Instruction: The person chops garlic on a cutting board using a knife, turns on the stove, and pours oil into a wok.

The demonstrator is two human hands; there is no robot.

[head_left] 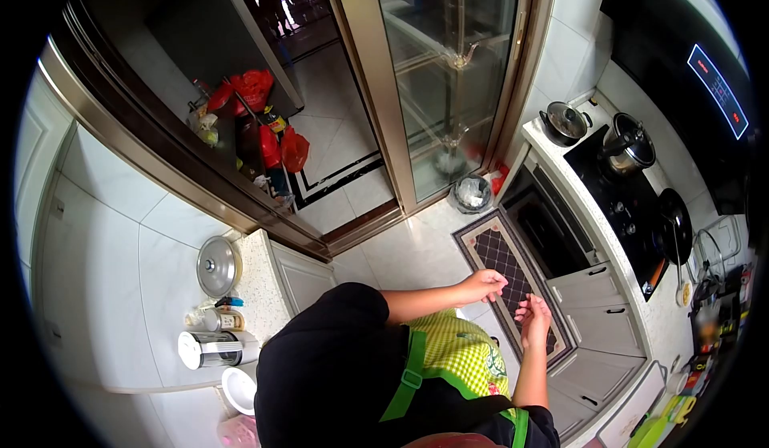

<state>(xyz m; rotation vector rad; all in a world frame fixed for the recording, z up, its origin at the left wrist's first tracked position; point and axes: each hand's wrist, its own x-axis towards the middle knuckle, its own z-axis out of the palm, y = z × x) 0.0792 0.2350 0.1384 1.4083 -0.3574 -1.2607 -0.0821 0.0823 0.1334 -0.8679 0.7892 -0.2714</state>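
My left hand is held out in front of the apron, its fingers curled and pressed together. Across a small gap, my right hand is raised with bent fingers pinched towards the thumb. Anything between the fingertips of either hand is too small to make out. Below the hands is a yellow-green checked apron with green straps, worn over a black shirt. Both hands appear above a dark patterned floor mat in this view.
At the right, a counter carries a black cooktop, a lidded pot, a glass-lidded pan and a wok. A bin stands by the sliding door. Left, another counter holds a metal lid and jug.
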